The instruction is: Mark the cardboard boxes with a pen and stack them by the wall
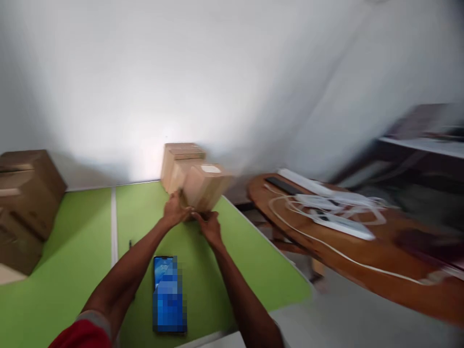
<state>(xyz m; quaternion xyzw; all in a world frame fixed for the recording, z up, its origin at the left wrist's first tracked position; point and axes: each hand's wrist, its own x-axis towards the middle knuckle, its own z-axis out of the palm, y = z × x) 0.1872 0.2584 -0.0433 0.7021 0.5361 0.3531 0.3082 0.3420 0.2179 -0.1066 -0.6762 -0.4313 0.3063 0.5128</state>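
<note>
A small brown cardboard box [203, 187] with a white label on top is between my two hands, blurred and slightly tilted. My left hand [175, 210] grips its lower left side. At the near lower edge, my right hand [209, 226] holds it too, with the thumb close to the left hand; some fingers are hidden. Right behind are more cardboard boxes [183, 151] by the wall. A phone [168, 295] with a lit blue screen lies on the green table [145, 208] between my forearms.
Several cardboard boxes [27, 198] are stacked at the left. To the right stands a brown wooden table [348, 256] with white cables [308, 234] and white power strips [342, 224] on it. A white wall [145, 72] rises behind the green table.
</note>
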